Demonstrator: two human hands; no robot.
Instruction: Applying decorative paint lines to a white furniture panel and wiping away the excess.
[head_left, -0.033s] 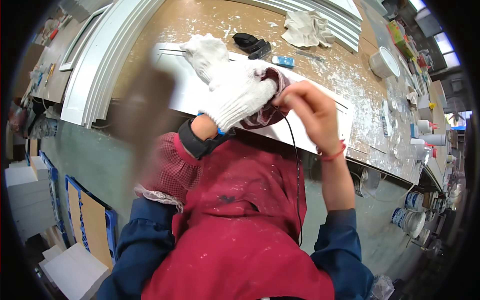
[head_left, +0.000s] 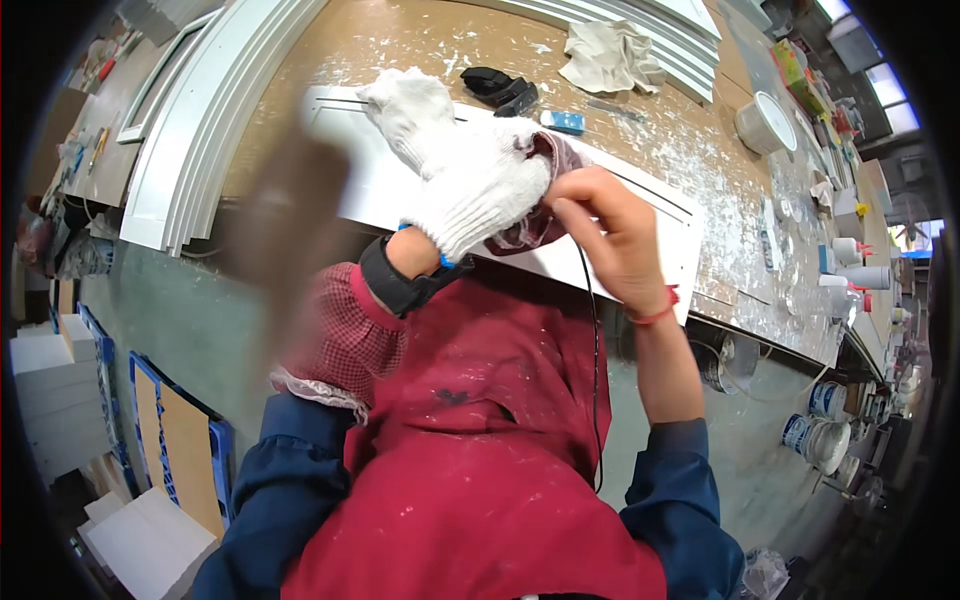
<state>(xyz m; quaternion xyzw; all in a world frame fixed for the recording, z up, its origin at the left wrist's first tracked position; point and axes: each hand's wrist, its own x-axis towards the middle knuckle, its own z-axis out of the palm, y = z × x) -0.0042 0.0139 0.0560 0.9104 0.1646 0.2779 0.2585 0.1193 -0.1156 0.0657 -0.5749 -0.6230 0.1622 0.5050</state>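
A white knitted glove covers my left hand (head_left: pixel 490 198), and its fingers are closed around a bunched dark red sleeve cover (head_left: pixel 530 232). My right hand (head_left: pixel 618 235) is bare, with a red cord at the wrist. Its thumb and fingers pinch together at the sleeve cover's edge; the fingertips are partly hidden. From beside them a thin black cable (head_left: pixel 592 330) runs down over my apron. Another white glove (head_left: pixel 408 112) lies on a white panel (head_left: pixel 665 225) beyond my left hand. A checked red sleeve cover (head_left: pixel 345 325) and a black wrist strap (head_left: pixel 392 285) sit on my left forearm.
A paint-spotted workbench (head_left: pixel 690 150) carries a black strap (head_left: pixel 500 90), a small blue-and-white box (head_left: pixel 563 122), a crumpled cloth (head_left: pixel 612 58) and a white bucket (head_left: pixel 766 124). Long white mouldings (head_left: pixel 200 150) lean at left. A blurred brown shape (head_left: pixel 290 210) blocks part of the left side.
My right hand has shifted slightly left and down, staying at the sleeve cover's edge. The gloved left hand has barely moved.
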